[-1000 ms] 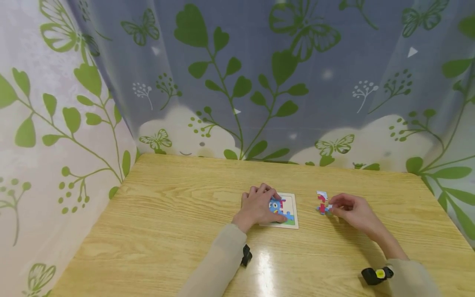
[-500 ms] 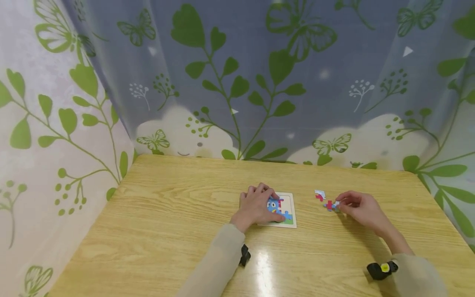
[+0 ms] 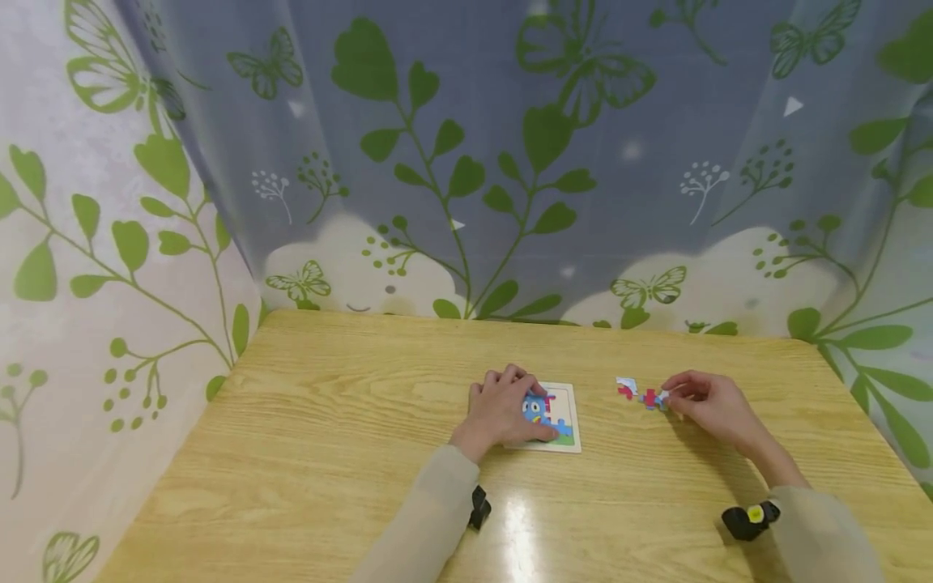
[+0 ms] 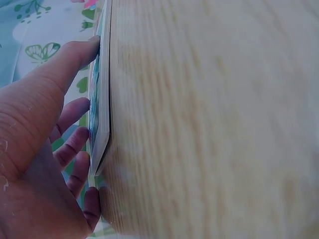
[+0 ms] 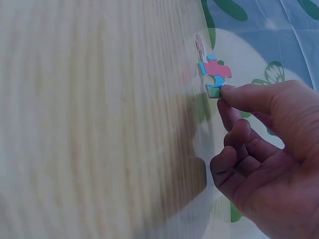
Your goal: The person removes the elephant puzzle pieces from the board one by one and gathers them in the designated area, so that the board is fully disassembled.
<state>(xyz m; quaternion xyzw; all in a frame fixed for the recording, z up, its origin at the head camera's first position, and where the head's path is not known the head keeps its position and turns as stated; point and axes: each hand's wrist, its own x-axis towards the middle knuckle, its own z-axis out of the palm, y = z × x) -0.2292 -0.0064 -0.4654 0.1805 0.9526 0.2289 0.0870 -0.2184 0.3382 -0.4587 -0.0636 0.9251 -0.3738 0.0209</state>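
Observation:
My left hand (image 3: 503, 405) lies spread over a small square jigsaw board (image 3: 572, 397) with a pale frame. In the left wrist view, its thumb and fingertips press on the face of the board (image 4: 103, 124). A blue cartoon character with big eyes shows between the fingers, beside a bare patch at the board's upper right. To the right, my right hand (image 3: 710, 405) pinches a red and blue puzzle piece (image 3: 651, 398) between thumb and index finger, by its green corner in the right wrist view. Another puzzle piece (image 3: 625, 387), red and pale blue, lies just left of it.
Both hands work on a light wood-grain table (image 3: 328, 389). A printed curtain (image 3: 466, 162) with leaves and butterflies hangs along its back edge and sides. Black wrist cameras (image 3: 747, 522) sit at both cuffs.
My right hand has drawn its puzzle piece rightward and slightly back, turning it, so it now lies beside the other piece instead of below it. The left hand has stayed on the board.

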